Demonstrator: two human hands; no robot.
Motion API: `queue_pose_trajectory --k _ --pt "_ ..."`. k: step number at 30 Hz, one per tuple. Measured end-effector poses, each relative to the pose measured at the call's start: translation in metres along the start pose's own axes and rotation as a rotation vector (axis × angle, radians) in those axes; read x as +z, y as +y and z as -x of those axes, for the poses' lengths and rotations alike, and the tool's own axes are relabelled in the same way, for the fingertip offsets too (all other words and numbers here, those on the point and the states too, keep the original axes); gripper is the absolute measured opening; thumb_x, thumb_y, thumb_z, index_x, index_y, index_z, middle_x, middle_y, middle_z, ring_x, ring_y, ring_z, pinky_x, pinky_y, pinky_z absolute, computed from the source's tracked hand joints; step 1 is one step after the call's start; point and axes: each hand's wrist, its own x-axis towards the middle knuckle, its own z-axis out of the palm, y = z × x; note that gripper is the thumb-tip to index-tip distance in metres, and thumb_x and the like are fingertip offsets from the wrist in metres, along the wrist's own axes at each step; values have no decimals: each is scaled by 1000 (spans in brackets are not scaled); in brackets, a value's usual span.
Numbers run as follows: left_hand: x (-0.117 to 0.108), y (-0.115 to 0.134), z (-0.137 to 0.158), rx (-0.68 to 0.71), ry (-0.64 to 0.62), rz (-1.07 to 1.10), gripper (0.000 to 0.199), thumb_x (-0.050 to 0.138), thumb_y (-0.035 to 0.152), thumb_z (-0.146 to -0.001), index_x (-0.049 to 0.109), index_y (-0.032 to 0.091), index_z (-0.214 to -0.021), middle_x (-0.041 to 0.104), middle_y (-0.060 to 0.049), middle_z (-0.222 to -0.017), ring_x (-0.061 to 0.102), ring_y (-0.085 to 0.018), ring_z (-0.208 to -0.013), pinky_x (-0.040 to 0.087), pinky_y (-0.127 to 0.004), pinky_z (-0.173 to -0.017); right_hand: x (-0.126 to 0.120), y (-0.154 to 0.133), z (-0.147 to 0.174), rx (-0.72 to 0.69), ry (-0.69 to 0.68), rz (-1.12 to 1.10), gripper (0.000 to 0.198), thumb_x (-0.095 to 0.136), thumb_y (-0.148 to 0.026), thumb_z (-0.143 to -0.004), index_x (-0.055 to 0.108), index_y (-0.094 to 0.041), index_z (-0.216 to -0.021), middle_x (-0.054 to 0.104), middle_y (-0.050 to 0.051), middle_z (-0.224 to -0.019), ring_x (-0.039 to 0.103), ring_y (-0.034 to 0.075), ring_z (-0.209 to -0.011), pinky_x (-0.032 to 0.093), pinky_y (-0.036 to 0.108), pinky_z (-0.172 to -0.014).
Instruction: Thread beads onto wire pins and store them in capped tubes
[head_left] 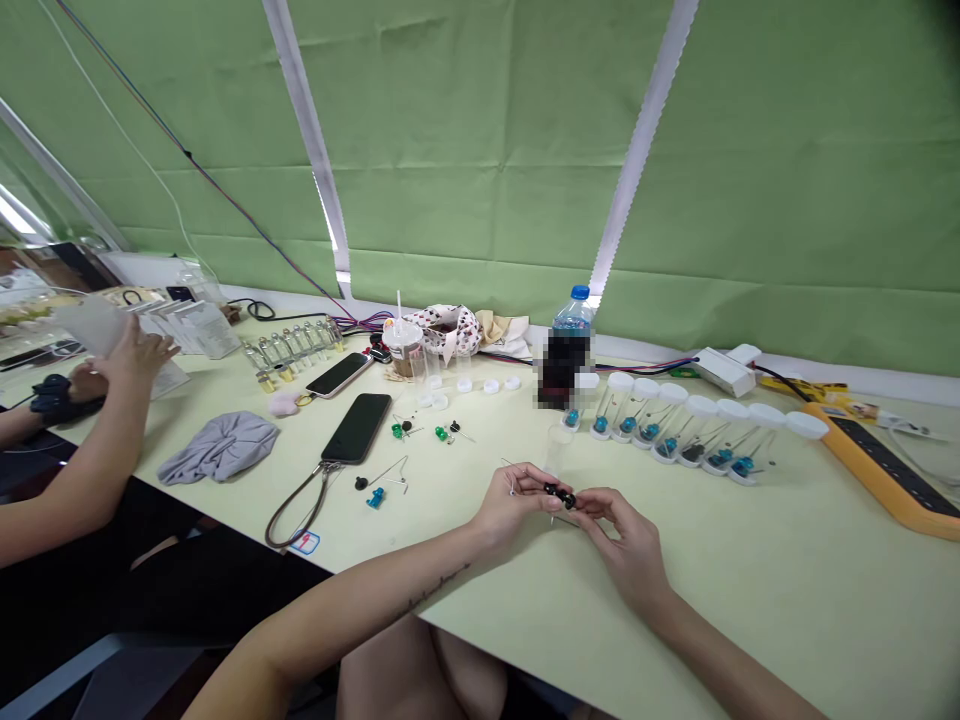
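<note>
Head view: a small glossy black piece (559, 495) sits between the 2 hands, on the person's side of an upright clear tube (556, 447), which serves as landmark. Its long axis runs roughly from left to right, dipping a little at the right end. The left hand (511, 508) pinches the left end between thumb and fingers, just in front of the tube; whether a finger touches the tube I cannot tell. The right hand (630, 552) has its thumb and finger pinched at the other end, lower and to the tube's right. Of the 2, the left hand is nearer the tube.

To the tube's right, a row of white-capped vials (673, 394) slants toward an orange power strip (885, 478), limiting room on that side beyond the hands. Well to the tube's left lies a loose blue piece (375, 497); 2 groups of green pieces (397, 431) lie a little nearer the tube, with a black phone (357, 428) past them. The front edge of the surface (780, 580) passes under the left forearm, on the person's side of the tube. The widest open room lies to the tube's right, nearer the person than the vials.
</note>
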Motion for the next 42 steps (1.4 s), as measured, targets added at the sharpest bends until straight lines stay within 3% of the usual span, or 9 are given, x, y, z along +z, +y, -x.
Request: queue_pose_trajectory --k 7,12,17,25,31,37,42 --pt "1 2 -1 -19 39 -13 30 79 18 -56 63 10 -80 70 -11 -85 64 -17 -76 47 -31 -72 -1 -2 -1 164 15 -150 20 45 -37 -91 55 -20 -95 63 4 -79 59 15 -66 49 27 -61" --pt "3 2 1 -60 9 -32 34 80 22 -55 62 10 -80 70 -12 -85 63 -15 -68 48 -30 -69 -4 -4 -4 202 -3 -132 29 40 -40 -92 60 -19 -91 60 3 -70 53 15 -60 44 26 -57" --pt "4 -1 2 -87 -21 -36 36 81 24 -53 62 9 -81 69 -10 -79 61 -13 -61 49 -30 -66 -5 -5 -4 166 -64 -30 30 41 -41 -92 60 -19 -83 56 0 -61 52 15 -56 42 25 -54" --pt "5 2 3 -99 -36 -13 34 80 23 -56 61 9 -81 70 -12 -85 64 -14 -64 48 -28 -65 -2 0 -1 129 -9 87 30 36 -39 -94 55 -21 -78 54 -1 -58 51 14 -52 42 25 -50" --pt "4 5 2 -96 2 4 36 81 23 -54 61 9 -80 70 -14 -89 63 -14 -62 47 -30 -67 -2 4 0 161 84 -43 19 45 -38 -90 51 -20 -94 59 2 -73 58 15 -61 47 27 -56" --pt "3 4 2 -67 22 14 32 81 20 -54 64 9 -80 69 -11 -85 62 -13 -63 47 -31 -68 1 2 -1 -13 20 -53 24 54 -37 -86 51 -21 -103 61 6 -88 62 19 -78 53 33 -70" --pt "4 5 2 -62 38 -19 31 81 19 -53 66 10 -79 67 -7 -73 60 -13 -61 47 -31 -66 0 -2 -1 -71 -28 -75 14 55 -32 -86 56 -22 -95 61 5 -89 63 18 -79 55 33 -71"
